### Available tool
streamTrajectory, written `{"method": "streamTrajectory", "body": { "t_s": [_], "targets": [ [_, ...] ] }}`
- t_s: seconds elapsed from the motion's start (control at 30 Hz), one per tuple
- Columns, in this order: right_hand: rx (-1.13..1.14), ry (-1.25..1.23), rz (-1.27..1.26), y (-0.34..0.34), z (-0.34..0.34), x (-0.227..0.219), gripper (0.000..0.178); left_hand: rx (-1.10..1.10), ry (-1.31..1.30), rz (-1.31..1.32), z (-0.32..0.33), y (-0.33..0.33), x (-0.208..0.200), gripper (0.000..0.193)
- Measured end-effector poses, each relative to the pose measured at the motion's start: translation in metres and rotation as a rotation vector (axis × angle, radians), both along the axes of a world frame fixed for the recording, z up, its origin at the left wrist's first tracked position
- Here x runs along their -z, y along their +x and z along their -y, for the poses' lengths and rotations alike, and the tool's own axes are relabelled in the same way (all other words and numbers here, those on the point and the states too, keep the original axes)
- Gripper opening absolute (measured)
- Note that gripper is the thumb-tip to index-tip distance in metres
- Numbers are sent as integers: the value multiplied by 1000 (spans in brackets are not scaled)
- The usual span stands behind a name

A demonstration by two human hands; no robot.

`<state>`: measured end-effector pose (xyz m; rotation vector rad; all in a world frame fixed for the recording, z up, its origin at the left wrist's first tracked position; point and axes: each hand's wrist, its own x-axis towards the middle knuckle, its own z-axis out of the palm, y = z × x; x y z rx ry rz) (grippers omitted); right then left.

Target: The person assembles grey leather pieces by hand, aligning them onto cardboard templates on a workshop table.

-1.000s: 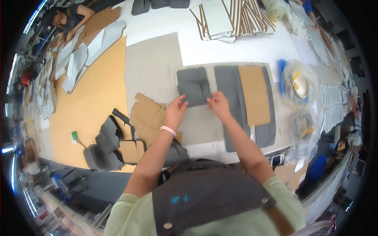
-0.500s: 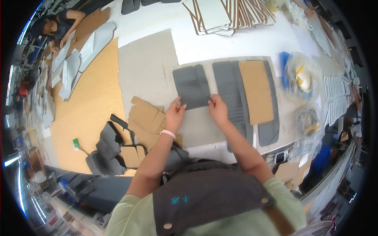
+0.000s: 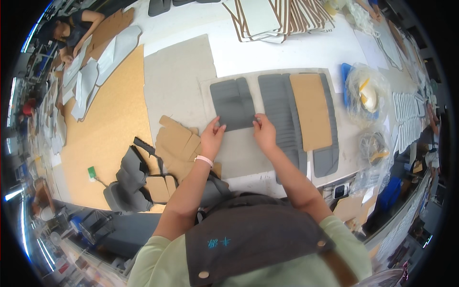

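A dark grey padded panel (image 3: 232,106) with a seam down its right part lies on a light grey sheet (image 3: 244,152) in front of me. My left hand (image 3: 213,136) pinches its near left corner between thumb and fingers. At the near right corner, my right hand (image 3: 264,133) pinches the same panel. Just right of it are more dark grey ribbed panels (image 3: 278,107), laid side by side. A tan board (image 3: 311,112) rests on top of these.
Left of my arm lie dark grey scraps (image 3: 131,179) and cut tan pieces (image 3: 177,141). White panels with brown edges (image 3: 260,19) are stacked at the back. Bagged tape rolls (image 3: 368,93) sit at right. Far left, another person (image 3: 76,31) leans over grey pieces.
The panel's near edge has shifted very slightly away from me, with my fingertips still at its corners. Otherwise the table looks the same.
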<state>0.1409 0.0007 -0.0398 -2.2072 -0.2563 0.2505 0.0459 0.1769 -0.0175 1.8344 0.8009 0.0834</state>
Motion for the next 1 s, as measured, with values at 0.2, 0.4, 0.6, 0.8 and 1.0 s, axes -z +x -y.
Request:
{"method": "streamTrajectory", "body": {
  "t_s": [0.2, 0.4, 0.6, 0.8, 1.0],
  "targets": [
    [4, -30, -101, 0, -3, -9, 22, -2, 11, 31, -2, -1, 6, 44],
    [4, -48, -23, 1, -2, -6, 21, -7, -1, 13, -1, 1, 3, 44],
    [-8, -241, 21, -4, -6, -28, 24, -34, 84, 12, -1, -1, 2, 38],
    [-427, -389, 575, -6, -19, -32, 49, -96, 180, 183, -6, -4, 15, 30],
    [-514, -459, 447, -6, -21, -14, 51, 94, 313, 156, -7, 5, 0, 28]
  ]
}}
